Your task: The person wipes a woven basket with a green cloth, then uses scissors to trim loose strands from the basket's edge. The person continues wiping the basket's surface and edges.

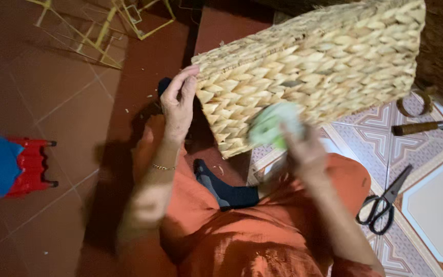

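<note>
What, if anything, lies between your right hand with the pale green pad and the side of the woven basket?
Nothing visible does. The right hand holds the blurred pale green pad right against the woven basket, while the left hand steadies its corner.

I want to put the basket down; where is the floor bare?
Bare red tiles lie between the red stool, the yellow frame and the left hand. Crowded on the right: scissors and knife lie under the basket.
</note>
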